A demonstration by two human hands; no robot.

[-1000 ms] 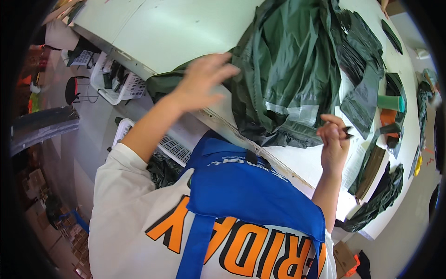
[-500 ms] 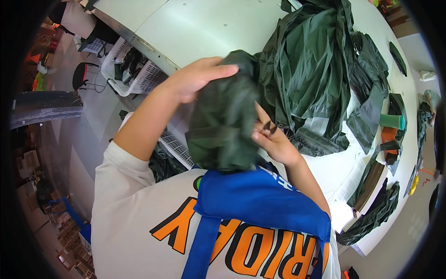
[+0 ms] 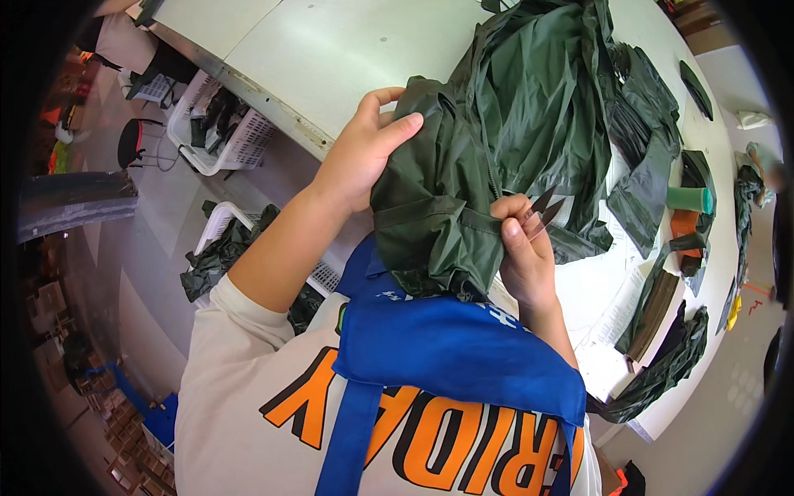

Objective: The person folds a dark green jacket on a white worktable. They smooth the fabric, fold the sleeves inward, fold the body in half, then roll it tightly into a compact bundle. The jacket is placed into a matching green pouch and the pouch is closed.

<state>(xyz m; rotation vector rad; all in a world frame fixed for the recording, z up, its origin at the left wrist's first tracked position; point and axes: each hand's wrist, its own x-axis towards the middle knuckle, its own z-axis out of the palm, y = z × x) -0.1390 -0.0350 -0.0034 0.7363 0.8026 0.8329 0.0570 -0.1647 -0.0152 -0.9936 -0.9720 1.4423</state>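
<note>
A dark green garment (image 3: 434,223) of thin, shiny fabric hangs bunched between my hands, in front of the blue apron (image 3: 463,339) on my chest. My left hand (image 3: 364,149) is closed on its upper left edge, thumb on top and fingers behind the cloth. At the garment's right edge, my right hand (image 3: 527,260) pinches the fabric by a flat seam. That same hand holds small thread snips (image 3: 542,211), whose dark blades point up and away from the cloth. Farther up, the garment's larger part (image 3: 546,116), with a zipper along one side, spreads over the white table (image 3: 322,50).
White plastic baskets with dark green pieces, one by the table's left edge (image 3: 248,136) and another beside my left arm (image 3: 217,227). On the right lie a green cylinder (image 3: 689,199), an orange item (image 3: 683,223), paper sheets (image 3: 620,310) and folded dark fabric (image 3: 662,364).
The held garment has moved right and turned, its blur gone. My right hand has come from partly behind the cloth to its right edge, with the snips now plainly visible.
</note>
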